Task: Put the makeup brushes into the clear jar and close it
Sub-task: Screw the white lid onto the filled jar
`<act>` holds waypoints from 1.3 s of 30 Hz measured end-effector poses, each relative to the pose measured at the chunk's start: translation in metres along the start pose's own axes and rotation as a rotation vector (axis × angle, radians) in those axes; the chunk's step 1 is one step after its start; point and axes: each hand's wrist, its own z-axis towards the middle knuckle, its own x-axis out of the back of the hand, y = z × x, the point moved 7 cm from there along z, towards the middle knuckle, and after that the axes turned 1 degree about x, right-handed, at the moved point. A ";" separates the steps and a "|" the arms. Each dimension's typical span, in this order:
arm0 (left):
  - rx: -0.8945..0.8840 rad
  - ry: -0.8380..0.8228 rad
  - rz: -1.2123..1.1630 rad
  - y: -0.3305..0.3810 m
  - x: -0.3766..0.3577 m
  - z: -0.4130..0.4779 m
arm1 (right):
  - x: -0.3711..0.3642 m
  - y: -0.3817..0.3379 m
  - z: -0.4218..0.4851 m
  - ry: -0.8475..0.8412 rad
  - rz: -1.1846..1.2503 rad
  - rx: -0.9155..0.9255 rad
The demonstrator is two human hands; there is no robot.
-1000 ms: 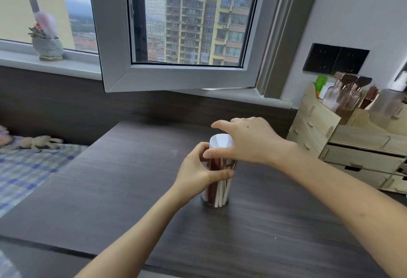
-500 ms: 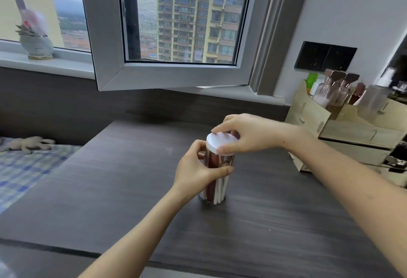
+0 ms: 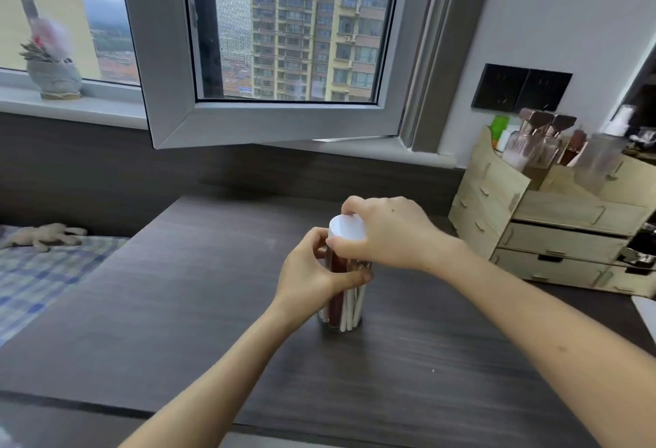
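Observation:
The clear jar [image 3: 342, 309] stands upright on the dark wooden desk [image 3: 184, 298], near its middle. Makeup brushes [image 3: 349, 307] with white and dark red handles stand inside it. My left hand [image 3: 312, 279] wraps around the jar's upper body from the left. A white round lid [image 3: 346, 226] sits on top of the jar. My right hand [image 3: 385, 232] grips that lid from the right, thumb at the front edge and fingers over the back. The jar's rim is hidden by both hands.
A pale wooden drawer organiser [image 3: 553, 224] with bottles [image 3: 532, 142] in its top stands at the right, against the wall. An opened window sash [image 3: 269, 121] hangs over the desk's back edge. A bed with a checked sheet [image 3: 39, 273] lies at the left.
My right hand has turned on the lid, its fingers shifting around the white cap. The left hand keeps its hold on the jar, which stays in place. The camera has shifted slightly.

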 end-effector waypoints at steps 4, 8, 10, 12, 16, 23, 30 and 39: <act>0.001 -0.012 -0.009 0.003 0.001 0.002 | -0.005 0.016 -0.016 0.020 0.191 -0.103; -0.007 -0.077 -0.110 0.022 -0.004 0.011 | -0.020 0.051 -0.050 -0.062 0.816 -0.173; -0.030 -0.118 -0.178 0.043 -0.015 0.017 | -0.027 0.056 -0.064 -0.097 0.828 -0.182; -0.068 -0.176 -0.250 0.069 -0.035 0.021 | -0.024 0.065 -0.072 -0.020 0.824 -0.233; -0.166 -0.312 -0.350 0.118 -0.083 0.031 | 0.020 0.104 -0.088 0.309 0.801 -0.313; -0.418 -0.412 -0.205 0.196 -0.150 0.060 | 0.098 0.213 -0.114 0.749 0.563 -0.482; -0.655 -0.380 0.254 0.233 -0.223 0.088 | 0.094 0.305 -0.104 0.835 0.581 -0.621; -0.727 -0.195 0.821 0.224 -0.271 0.134 | 0.055 0.351 -0.096 0.662 0.297 -0.840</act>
